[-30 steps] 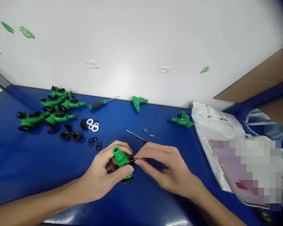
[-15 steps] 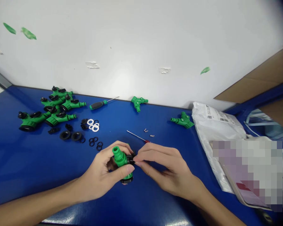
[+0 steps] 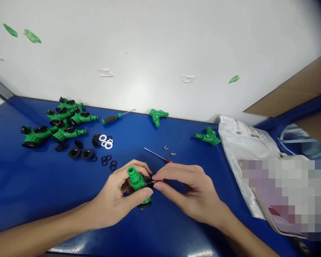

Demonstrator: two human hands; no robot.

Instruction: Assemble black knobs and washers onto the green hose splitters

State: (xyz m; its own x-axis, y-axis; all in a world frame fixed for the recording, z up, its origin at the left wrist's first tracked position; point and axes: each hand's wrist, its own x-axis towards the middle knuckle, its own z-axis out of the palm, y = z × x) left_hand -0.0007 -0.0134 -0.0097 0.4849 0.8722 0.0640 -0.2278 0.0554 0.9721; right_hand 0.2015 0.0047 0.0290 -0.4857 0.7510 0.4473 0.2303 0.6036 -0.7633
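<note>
My left hand point(image 3: 120, 191) is wrapped round a green hose splitter point(image 3: 135, 178), its ribbed outlet pointing up and its black collar at the bottom. A black valve knob point(image 3: 148, 182) sits on the splitter's right side. With thumb and forefinger, my right hand point(image 3: 187, 189) pinches a small silver screw point(image 3: 153, 182) against the knob; most of the screw is hidden by the fingertips. Just beyond that hand lies a thin screwdriver point(image 3: 155, 154) with a red handle, partly covered by the fingers. Several loose screws point(image 3: 169, 151) rest behind it.
Several green splitters with black knobs point(image 3: 66, 132) are grouped at left, near black collars point(image 3: 74, 153), white washers point(image 3: 107, 142) and black O-rings point(image 3: 106, 160). A green-handled screwdriver point(image 3: 112, 118) and bare splitters point(image 3: 157, 116) lie at the back. A plastic bag point(image 3: 238, 157) is at right.
My right fingertips have shifted slightly, and the silver screw between them and the knob now shows. My left hand keeps its hold on the splitter.
</note>
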